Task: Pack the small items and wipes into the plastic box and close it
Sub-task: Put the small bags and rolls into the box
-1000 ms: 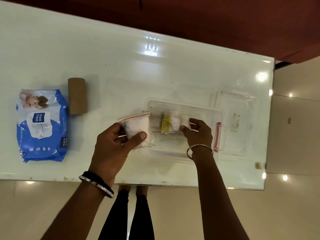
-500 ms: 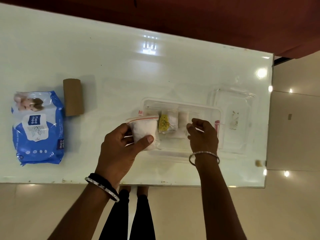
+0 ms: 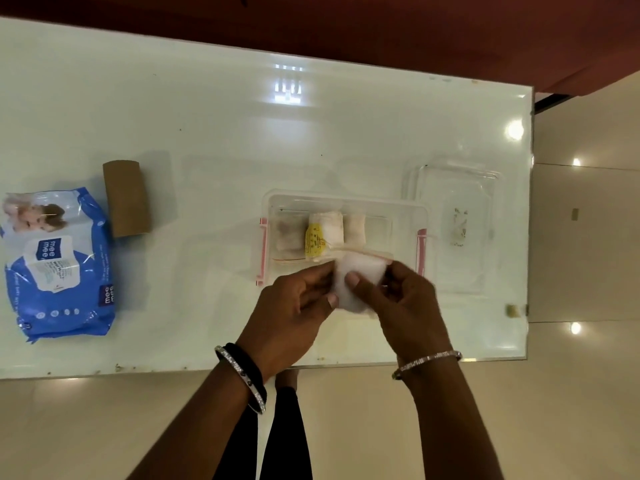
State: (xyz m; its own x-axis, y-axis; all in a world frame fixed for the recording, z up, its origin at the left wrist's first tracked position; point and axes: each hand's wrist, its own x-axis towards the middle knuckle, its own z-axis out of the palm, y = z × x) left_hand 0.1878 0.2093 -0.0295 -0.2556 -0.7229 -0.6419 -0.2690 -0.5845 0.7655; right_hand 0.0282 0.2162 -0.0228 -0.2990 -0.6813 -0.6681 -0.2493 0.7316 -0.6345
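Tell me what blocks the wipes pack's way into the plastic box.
Both hands, left and right, hold a white pouch over the open plastic box; the wipes pack lies far left.

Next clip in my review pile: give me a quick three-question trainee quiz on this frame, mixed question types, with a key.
1. True or false: the lid is already on the plastic box.
2. Which item lies farthest to the person's left on the table? A) wipes pack B) cardboard tube C) lid
3. Fill in: the left hand and the right hand together hold a small ____ bag over the box's near edge.

Key
1. False; the lid lies on the table, to the right of the open box.
2. A
3. white
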